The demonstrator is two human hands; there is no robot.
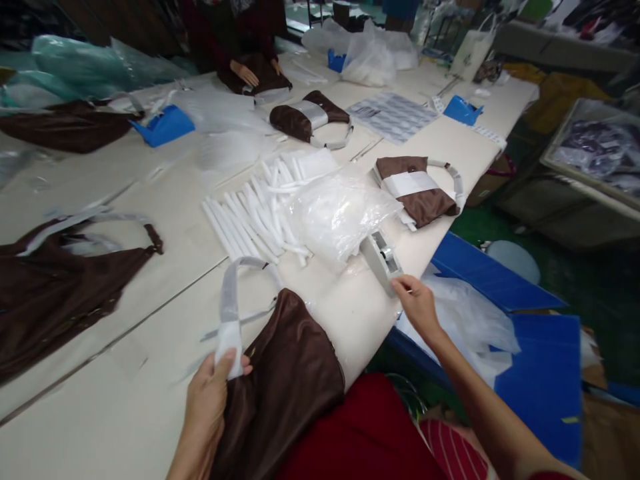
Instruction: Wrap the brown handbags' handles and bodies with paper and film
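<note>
My left hand [213,393] is closed round the white-wrapped strap [230,300] of a dark brown leather handbag [290,360], thumb on top of the wrapping. The bag lies at the table's near edge, against my lap. My right hand [417,303] pinches at the front end of a grey tape dispenser [381,260], where the tape comes off; the clear tape itself hardly shows between the fingertips. Just beyond the dispenser is a crumpled clear plastic bag [345,210], beside a pile of white foam strips [250,220].
Other brown handbags lie at the left [65,287] and the right edge [420,190]. Blue tape dispensers [167,125] stand farther back. A co-worker's hands [245,72] rest on a bag across the table. Below the right edge is an open blue box [540,373] with plastic sheets.
</note>
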